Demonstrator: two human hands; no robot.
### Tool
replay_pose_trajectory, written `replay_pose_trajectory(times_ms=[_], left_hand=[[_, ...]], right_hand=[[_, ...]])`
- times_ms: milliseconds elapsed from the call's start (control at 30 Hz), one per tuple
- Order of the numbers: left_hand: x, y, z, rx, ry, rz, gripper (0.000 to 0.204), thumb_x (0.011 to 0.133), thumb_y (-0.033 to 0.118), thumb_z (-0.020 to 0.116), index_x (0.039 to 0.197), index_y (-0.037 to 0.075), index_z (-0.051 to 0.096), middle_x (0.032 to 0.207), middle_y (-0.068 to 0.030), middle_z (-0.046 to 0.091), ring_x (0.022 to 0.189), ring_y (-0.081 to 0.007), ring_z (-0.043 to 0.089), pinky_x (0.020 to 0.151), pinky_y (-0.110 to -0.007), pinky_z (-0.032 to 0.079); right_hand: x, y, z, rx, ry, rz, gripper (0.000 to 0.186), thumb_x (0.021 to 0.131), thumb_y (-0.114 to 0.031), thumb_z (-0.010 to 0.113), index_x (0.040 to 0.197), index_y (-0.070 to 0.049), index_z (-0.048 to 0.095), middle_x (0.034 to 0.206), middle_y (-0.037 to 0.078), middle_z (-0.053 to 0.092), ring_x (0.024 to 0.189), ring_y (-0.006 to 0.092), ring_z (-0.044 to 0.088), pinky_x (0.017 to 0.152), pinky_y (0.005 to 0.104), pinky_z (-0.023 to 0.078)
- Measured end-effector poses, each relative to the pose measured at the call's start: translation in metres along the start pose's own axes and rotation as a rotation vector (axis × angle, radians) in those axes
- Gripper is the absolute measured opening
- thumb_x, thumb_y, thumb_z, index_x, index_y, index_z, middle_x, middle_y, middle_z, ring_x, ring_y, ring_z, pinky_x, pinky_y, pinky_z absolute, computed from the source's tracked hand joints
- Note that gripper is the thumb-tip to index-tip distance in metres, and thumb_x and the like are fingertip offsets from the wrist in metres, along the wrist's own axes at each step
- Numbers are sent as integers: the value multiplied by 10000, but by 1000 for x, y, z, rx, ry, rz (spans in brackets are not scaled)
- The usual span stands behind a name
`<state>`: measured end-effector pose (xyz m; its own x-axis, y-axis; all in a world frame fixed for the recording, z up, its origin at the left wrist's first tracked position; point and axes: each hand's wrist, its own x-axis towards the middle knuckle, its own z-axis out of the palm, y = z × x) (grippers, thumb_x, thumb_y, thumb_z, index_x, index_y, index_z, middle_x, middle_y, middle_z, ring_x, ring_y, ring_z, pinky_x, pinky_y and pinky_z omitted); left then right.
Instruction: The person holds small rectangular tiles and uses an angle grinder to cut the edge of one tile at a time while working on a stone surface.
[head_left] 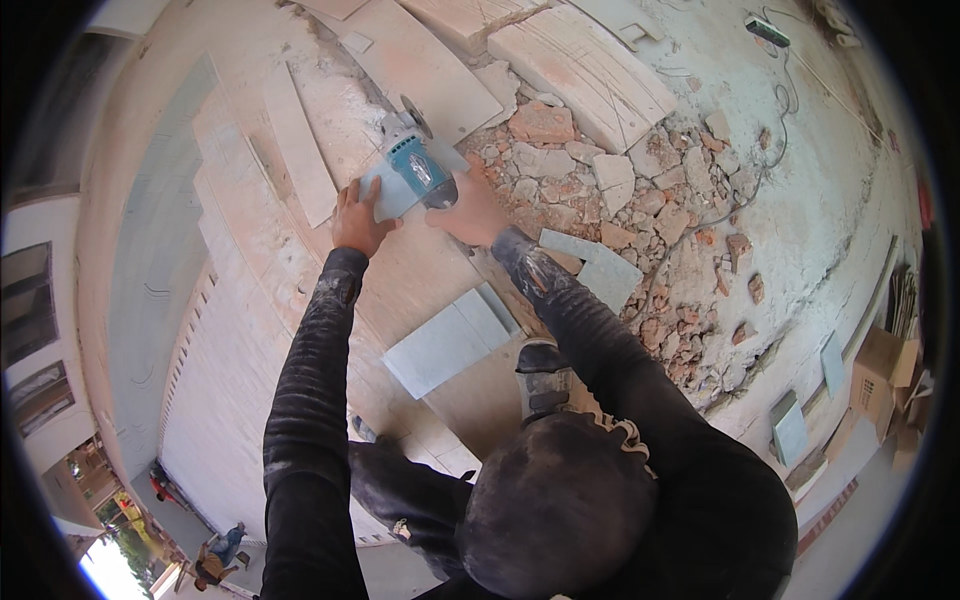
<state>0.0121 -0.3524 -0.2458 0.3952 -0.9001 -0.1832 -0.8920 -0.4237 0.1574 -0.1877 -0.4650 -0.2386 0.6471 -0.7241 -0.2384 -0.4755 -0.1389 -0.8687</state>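
Observation:
In my right hand [474, 210] is a teal angle grinder [418, 168], gripped round its dark rear end. Its disc [416, 116] points away from me, at the far end of the tool. A pale grey tile [388, 192] lies beneath the grinder, partly covered by it. My left hand [360, 218] holds the tile's near left side, with the thumb on top and the fingers along the edge. Closer to me, more grey tiles [447, 343] rest on the dusty boards, beside my shoe [543, 376].
Broken brick and plaster rubble [600, 190] spreads to the right, with a thick slab [585, 75] behind it. A cable [745, 205] runs through the debris towards a power strip [767, 31]. Cardboard boxes [878, 380] stand far right. Another person [215, 562] is at lower left.

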Motion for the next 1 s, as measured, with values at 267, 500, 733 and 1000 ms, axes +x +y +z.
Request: replay_pose_trajectory(times_ms=[267, 500, 733, 1000], left_hand=[[5, -14, -13, -223, 13, 53, 1109, 615, 284, 882, 1527, 97, 280, 1413, -241, 438, 1315, -411, 399, 1114, -463, 349], [-8, -25, -12, -178, 290, -109, 1087, 616, 304, 881, 1501, 58, 302, 1352, -241, 453, 1223, -415, 447, 1066, -461, 387], [6, -57, -14, -133, 446, -538, 1059, 623, 379, 846, 1475, 37, 318, 1275, -247, 483, 1200, -408, 441, 1033, -465, 390], [16, -49, -6, -185, 365, -808, 1083, 642, 513, 811, 1481, 30, 325, 1305, -276, 494, 1265, -414, 427, 1049, -459, 394]], right_hand=[[-17, 4, -76, 197, 131, 31, 504, 686, -312, 749, 1062, -3, 617, 906, 134, 658, 841, 268, 639, 791, 368, 498], [-32, 32, -111, 226, 225, 85, 421, 711, -256, 768, 1007, 1, 617, 867, 92, 642, 743, 194, 599, 725, 338, 497], [-49, 15, -116, 381, 212, 125, 382, 745, -151, 743, 1055, 2, 581, 854, 47, 630, 705, 128, 583, 647, 281, 489], [-55, 13, -121, 352, 203, 74, 377, 743, -114, 732, 1076, -3, 591, 859, 32, 633, 706, 111, 575, 652, 264, 479]])
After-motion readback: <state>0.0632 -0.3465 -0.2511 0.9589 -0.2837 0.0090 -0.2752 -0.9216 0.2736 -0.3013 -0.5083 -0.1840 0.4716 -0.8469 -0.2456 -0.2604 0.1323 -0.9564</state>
